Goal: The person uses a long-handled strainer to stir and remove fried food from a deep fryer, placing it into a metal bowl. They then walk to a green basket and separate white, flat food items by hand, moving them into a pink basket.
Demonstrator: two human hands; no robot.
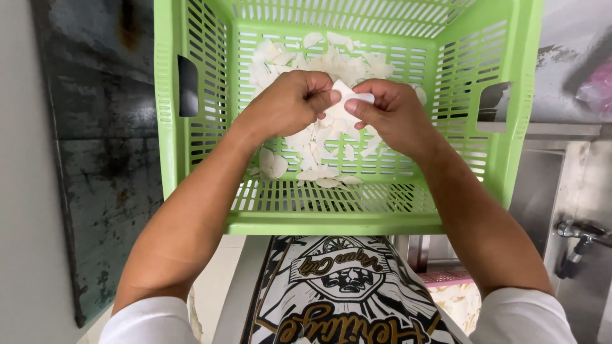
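head view, looking down. i see both hands meet over a green slotted crate (191, 159). left hand (290, 102) is curled, thumb and fingers pinching one edge of a thin white piece (344, 102); right hand (392, 114) pinches the opposite edge. the piece sits between the two hands, held above the crate's floor. more white slices (319, 64) lie loose on the crate bottom, mostly toward the far side and under the hands. a patterned black-and-white apron (344, 286) shows below.
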